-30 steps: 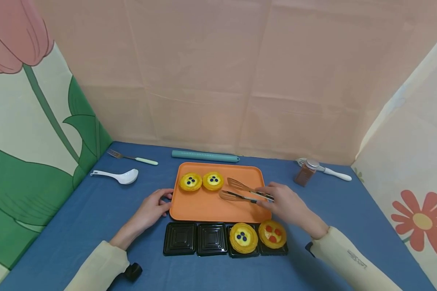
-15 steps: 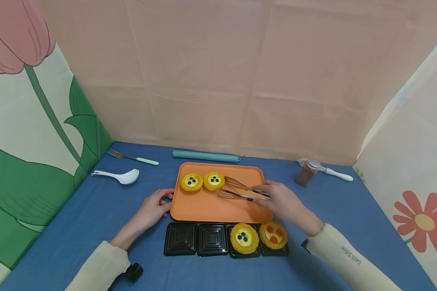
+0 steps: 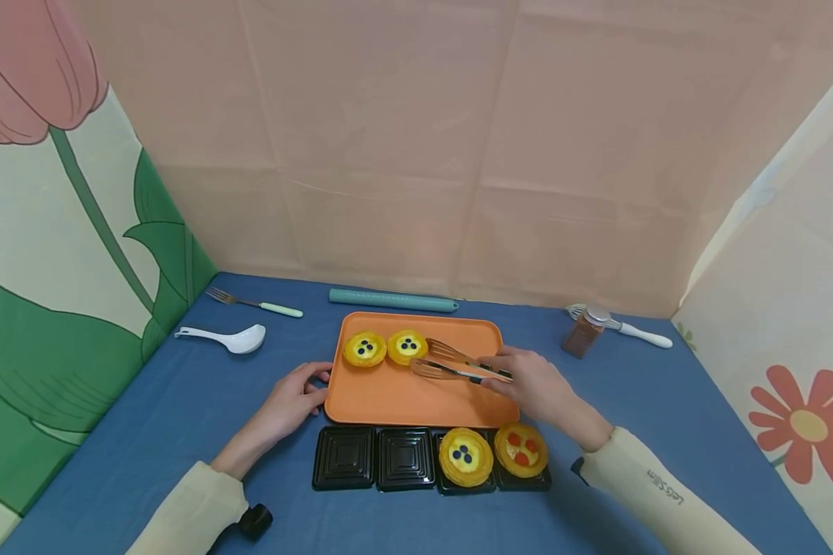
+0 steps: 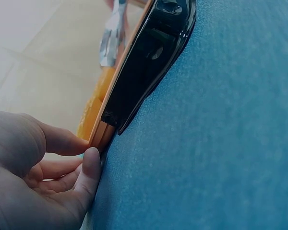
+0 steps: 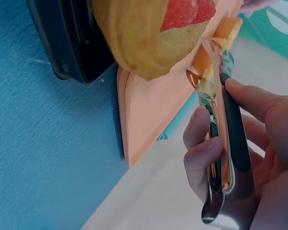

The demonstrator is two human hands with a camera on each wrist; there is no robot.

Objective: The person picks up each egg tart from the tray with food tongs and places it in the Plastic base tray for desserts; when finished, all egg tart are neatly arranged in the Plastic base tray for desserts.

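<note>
My right hand (image 3: 541, 385) holds metal tongs (image 5: 238, 139) with dark grips, thumb on one arm and fingers on the other. Their tips are spread over the orange tray (image 3: 403, 405), at the right side of a blueberry tart (image 3: 407, 347). A second blueberry tart (image 3: 364, 349) sits beside it to the left. At the tray's left edge, my left hand (image 3: 293, 399) pinches the rim between thumb and index finger, as the left wrist view shows. In front of the tray, a black four-part container (image 3: 343, 459) carries a blueberry tart (image 3: 466, 458) and a red-fruit tart (image 3: 521, 449) in its right compartments.
Behind the tray lies a teal rod (image 3: 392, 300). To the left are a fork (image 3: 278, 309) and a white ladle (image 3: 239, 339). At the back right, a brown jar (image 3: 585, 333) with a silver lid stands in front of a whisk (image 3: 642, 334).
My right hand has shifted slightly left with the tongs, bringing their tips to the nearer blueberry tart. The left hand stays at the tray's edge.
</note>
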